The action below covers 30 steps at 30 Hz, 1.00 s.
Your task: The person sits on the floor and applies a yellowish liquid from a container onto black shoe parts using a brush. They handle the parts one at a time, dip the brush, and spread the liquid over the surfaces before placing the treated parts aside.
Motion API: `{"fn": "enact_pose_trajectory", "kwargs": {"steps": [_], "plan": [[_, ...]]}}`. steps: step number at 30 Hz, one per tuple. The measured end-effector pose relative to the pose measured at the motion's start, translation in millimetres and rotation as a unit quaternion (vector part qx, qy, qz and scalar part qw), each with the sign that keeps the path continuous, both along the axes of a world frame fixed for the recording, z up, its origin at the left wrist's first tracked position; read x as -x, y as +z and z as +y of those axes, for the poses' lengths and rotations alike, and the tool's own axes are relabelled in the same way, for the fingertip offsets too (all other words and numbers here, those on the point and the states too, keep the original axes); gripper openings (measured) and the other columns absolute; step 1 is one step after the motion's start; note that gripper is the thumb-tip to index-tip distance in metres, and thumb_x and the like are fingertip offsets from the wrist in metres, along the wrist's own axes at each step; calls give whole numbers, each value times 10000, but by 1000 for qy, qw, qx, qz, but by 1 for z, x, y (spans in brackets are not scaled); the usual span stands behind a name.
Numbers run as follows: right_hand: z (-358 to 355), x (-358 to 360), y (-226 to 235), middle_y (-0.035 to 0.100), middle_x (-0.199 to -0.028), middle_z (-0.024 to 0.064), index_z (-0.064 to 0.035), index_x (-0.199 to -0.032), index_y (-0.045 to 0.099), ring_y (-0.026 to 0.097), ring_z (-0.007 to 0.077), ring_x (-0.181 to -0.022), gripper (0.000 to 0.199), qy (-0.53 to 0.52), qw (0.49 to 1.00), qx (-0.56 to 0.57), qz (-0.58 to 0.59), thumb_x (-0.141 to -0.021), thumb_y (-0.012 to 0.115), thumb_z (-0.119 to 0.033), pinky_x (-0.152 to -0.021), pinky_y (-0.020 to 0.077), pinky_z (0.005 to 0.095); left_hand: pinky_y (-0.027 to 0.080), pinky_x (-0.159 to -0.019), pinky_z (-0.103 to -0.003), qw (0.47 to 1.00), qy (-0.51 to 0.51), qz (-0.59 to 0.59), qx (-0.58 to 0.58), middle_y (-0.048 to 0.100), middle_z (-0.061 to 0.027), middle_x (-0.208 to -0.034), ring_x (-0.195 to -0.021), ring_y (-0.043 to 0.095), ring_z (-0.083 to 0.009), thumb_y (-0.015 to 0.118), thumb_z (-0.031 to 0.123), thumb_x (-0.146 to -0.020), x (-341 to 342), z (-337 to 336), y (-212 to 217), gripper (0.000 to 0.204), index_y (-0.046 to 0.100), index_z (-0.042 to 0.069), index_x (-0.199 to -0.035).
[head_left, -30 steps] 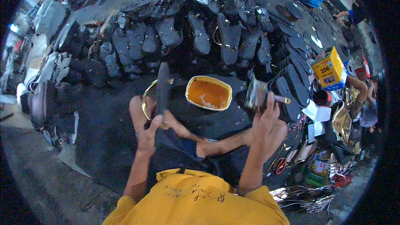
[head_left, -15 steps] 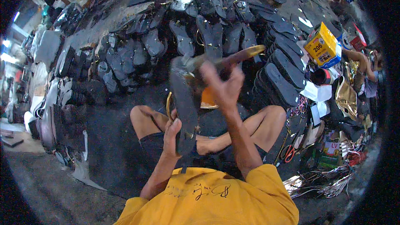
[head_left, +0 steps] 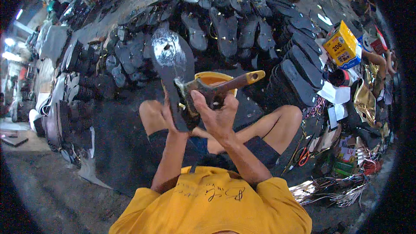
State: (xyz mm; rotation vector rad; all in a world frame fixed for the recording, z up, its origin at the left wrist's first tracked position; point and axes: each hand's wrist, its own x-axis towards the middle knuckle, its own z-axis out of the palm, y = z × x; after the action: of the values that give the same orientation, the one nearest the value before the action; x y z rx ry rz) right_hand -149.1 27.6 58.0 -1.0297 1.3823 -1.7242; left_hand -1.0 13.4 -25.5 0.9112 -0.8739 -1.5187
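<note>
My left hand [head_left: 169,115] grips a dark sandal sole [head_left: 174,60] along its left edge, its fingers mostly hidden behind it. The sole stands tilted with its broad far end shining wet. In my right hand [head_left: 218,113] is a paintbrush [head_left: 232,84] with a brown handle and yellow tip, closed between thumb and fingers. The brush's bristle end rests against the sole's middle. Just beyond the handle, partly covered by it, stands a tub [head_left: 208,76] with a yellow rim and orange inside.
Sandals with thin straps [head_left: 225,32] lie in an arc in front. Stacks of dark soles [head_left: 292,82] rise at right, near a yellow box [head_left: 342,45] and orange-handled scissors [head_left: 304,156]. More stacked soles [head_left: 65,125] line the left. Another person's arm [head_left: 375,63] shows at far right.
My right hand has come nearer, bringing the brush down the sole. The sole has moved away and leans left, its far end now glossy. The tub is more visible.
</note>
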Motion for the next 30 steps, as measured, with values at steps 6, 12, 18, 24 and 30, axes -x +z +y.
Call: {"fn": "enact_pose_trajectory", "kwargs": {"steps": [6, 12, 18, 24, 30], "plan": [[-7, 11, 23, 697, -752, 99, -50, -848, 696, 675, 227, -639, 276, 17, 991, 49, 120, -798, 863, -264, -612, 534, 358, 490, -1066, -453, 970, 5, 243, -27, 621, -122, -1326, -1197, 610, -277, 429, 544, -1036, 12, 10, 3, 598, 524, 82, -1405], [-5, 13, 18, 699, -765, 98, -47, -898, 709, 685, 240, -668, 291, 36, 990, 46, 127, -783, 872, -258, -648, 535, 382, 513, -1038, -468, 996, 46, -77, 22, 657, -136, -1222, -1137, 639, -287, 424, 500, -1041, 19, -5, 16, 526, 587, 87, -1324], [-27, 40, 15, 737, -875, 89, 20, -1006, 703, 682, 129, -765, 293, -1, 991, -1, 135, -848, 829, -192, -722, 547, 280, 542, -996, -414, 974, 59, 214, -42, 671, -103, -1219, -1112, 659, -260, 437, 461, -1060, 27, -7, 47, 500, 569, 76, -1350], [30, 8, 33, 733, -977, 80, -10, -1048, 695, 678, 182, -857, 202, 104, 986, 25, 130, -901, 762, -131, -784, 558, 325, 561, -796, -376, 968, 169, 154, -108, 683, -60, -1067, -911, 674, -213, 479, 465, -1052, -5, -19, 61, 452, 613, 79, -1246], [14, 101, -17, 709, -1009, 137, -20, -1056, 692, 681, 313, -908, 217, -57, 962, -98, 250, -930, 738, -191, -835, 541, 418, 524, -924, -378, 939, 314, 16, 142, 654, -84, -1186, -1008, 656, -221, 508, 331, -1054, -149, -63, 202, 381, 572, 31, -1280]]}}
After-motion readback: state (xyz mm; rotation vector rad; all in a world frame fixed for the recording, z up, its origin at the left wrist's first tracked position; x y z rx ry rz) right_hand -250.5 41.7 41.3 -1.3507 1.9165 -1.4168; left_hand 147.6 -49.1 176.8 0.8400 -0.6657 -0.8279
